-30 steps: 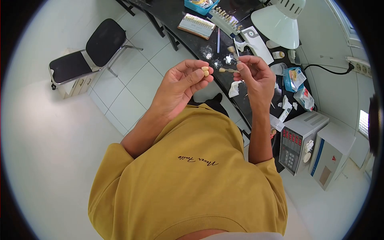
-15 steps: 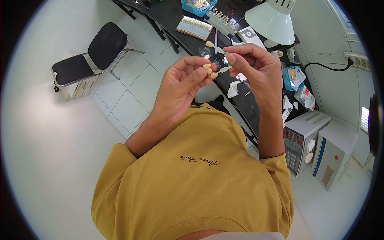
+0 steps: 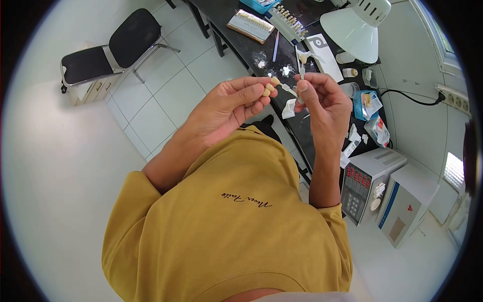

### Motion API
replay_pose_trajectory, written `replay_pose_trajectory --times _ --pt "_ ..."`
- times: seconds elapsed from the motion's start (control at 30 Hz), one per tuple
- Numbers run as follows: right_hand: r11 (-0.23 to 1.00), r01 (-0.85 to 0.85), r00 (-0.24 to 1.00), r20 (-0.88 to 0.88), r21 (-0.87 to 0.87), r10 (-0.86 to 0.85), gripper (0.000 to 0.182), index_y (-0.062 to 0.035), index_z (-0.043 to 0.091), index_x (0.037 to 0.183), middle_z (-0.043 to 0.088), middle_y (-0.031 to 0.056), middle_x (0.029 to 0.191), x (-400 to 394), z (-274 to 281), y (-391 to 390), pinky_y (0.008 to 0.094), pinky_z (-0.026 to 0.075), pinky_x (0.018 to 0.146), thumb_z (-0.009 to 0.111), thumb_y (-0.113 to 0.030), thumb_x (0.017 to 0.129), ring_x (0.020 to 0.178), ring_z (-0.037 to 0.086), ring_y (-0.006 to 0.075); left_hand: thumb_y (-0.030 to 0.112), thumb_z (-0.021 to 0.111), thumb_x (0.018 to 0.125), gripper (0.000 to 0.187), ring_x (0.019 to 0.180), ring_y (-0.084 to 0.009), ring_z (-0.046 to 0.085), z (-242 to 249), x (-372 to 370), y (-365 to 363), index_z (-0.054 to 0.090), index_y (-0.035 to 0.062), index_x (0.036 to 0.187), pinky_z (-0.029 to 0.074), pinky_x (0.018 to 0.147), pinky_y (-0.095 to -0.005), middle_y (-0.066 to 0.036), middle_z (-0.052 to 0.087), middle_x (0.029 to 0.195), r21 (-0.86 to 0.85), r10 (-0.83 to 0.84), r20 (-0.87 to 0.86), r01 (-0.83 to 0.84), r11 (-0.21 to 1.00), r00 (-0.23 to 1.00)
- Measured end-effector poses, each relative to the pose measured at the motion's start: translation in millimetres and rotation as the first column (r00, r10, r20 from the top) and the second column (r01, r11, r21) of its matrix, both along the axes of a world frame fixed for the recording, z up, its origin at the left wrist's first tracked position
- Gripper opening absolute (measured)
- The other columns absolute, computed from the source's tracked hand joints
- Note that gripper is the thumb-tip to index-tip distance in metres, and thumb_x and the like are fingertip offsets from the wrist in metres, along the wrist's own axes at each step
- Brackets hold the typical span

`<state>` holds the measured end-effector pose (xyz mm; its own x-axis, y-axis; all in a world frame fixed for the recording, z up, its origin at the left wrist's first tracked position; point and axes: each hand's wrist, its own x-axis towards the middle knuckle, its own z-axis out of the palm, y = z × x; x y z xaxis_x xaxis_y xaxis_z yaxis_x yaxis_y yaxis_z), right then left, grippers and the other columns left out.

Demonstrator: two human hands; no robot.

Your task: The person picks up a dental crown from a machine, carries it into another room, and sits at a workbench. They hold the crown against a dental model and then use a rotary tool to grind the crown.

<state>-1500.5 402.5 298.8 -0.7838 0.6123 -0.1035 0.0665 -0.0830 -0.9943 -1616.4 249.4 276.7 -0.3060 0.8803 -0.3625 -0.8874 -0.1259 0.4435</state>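
My left hand (image 3: 232,106) pinches a small tooth-coloured dental crown piece (image 3: 268,90) between thumb and fingers, its rounded units showing past the fingertips. In my right hand (image 3: 322,100) are two dental shade tabs, gripped by their pale stems. One shade tab (image 3: 288,88) points left, its tooth-shaped tip right beside the crown piece in this view. Upward from the same fingers stands the other shade tab (image 3: 303,61), with its tooth end over the table's white box. Both hands are raised above the near edge of the dark table (image 3: 214,12).
A boxed shade guide (image 3: 250,26) and a grey tab holder (image 3: 287,24) lie at the back, near a white lamp (image 3: 354,27). Blue baskets (image 3: 366,105) and crumpled tissue (image 3: 289,108) are on the table. A control unit (image 3: 359,191) stands right, a black chair (image 3: 133,38) left.
My right hand has turned, so one shade tab now points upward and the other's tip has come from below the crown piece to above it. The whole view has shifted slightly.
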Motion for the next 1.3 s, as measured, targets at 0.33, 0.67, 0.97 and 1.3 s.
replay_pose_trajectory --times 0.33,0.67,0.97,1.3 --pt "0.999 0.045 0.998 0.044 -0.001 -0.045 0.017 0.004 0.061 0.093 0.065 0.007 0.084 13.7 -2.1 -14.8 0.0182 0.05 0.054 0.067 -0.008 0.082 0.066 0.058 0.0051 0.007 0.059 0.088 0.026 0.082 -0.0107 0.061 -4.9 -5.1 -9.0 0.057 -0.0027 0.112 0.052 0.075 -0.0197 -0.012 0.063 0.099 -0.003 -0.079 -0.002 0.079 0.997 0.997" --pt "0.998 0.051 0.998 0.026 -0.039 -0.05 0.017 0.0045 0.061 0.093 0.065 0.008 0.085 15.2 -4.8 -23.7 0.0183 0.051 0.054 0.067 -0.006 0.082 0.067 0.059 0.0056 0.007 0.059 0.088 0.023 0.083 -0.0122 0.062 -5.8 -13.3 -13.8 0.059 -0.0039 0.109 0.053 0.077 -0.0211 -0.013 0.063 0.099 -0.001 -0.193 -0.027 0.193 0.981 0.981" --pt "0.995 0.098 0.995 0.015 -0.018 -0.098 0.017 0.005 0.06 0.093 0.065 0.0084 0.085 9.8 -3.3 -33.7 0.0192 0.052 0.055 0.067 -0.005 0.082 0.069 0.059 0.0065 0.008 0.058 0.089 0.021 0.084 -0.0121 0.062 -3.8 -22.8 -16.8 0.059 -0.0035 0.107 0.053 0.077 -0.0206 -0.013 0.063 0.099 -0.001 -0.22 0.005 0.22 0.976 0.975" --pt "0.982 0.167 0.986 -0.014 -0.093 -0.169 0.016 0.0053 0.06 0.096 0.064 0.0085 0.086 4.1 -27.5 -33.4 0.0201 0.051 0.056 0.064 -0.006 0.084 0.067 0.058 0.0074 0.006 0.058 0.089 0.025 0.085 -0.0118 0.062 -19.3 -30.6 -11.0 0.056 -0.003 0.111 0.053 0.078 -0.02 -0.013 0.062 0.101 -0.052 -0.231 -0.001 0.23 0.972 0.973"
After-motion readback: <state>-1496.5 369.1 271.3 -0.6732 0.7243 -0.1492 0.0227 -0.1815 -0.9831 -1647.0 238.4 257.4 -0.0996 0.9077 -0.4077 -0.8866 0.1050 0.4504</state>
